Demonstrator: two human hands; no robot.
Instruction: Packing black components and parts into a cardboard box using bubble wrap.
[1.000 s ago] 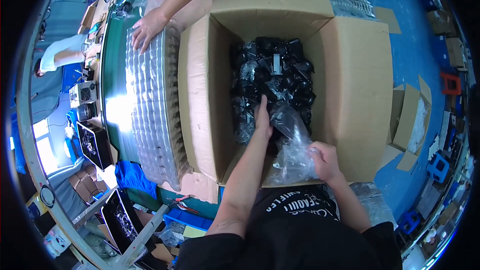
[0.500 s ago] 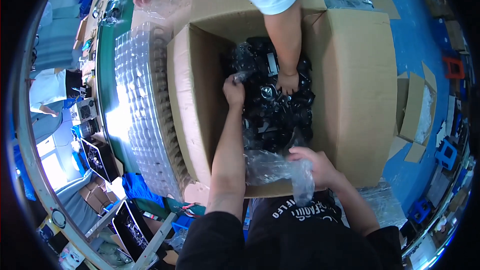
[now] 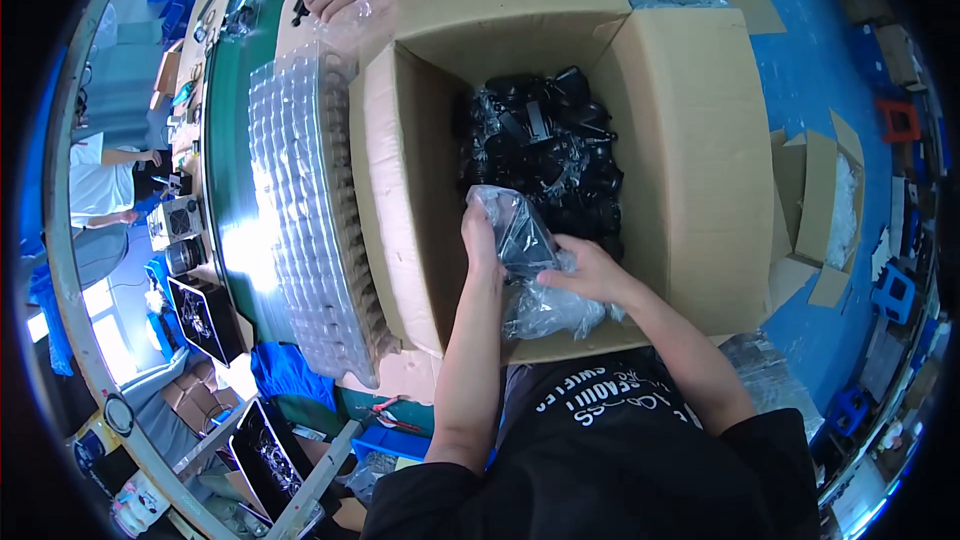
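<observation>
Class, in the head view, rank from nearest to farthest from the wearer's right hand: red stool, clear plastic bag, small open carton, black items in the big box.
1. Clear plastic bag: touching the right hand.
2. Black items: ahead, inside the big box.
3. Small open carton: to the right.
4. Red stool: farther right.

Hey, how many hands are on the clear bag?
2: your left hand on the left of the bag, your right hand on its right. No other hand shows there.
</observation>
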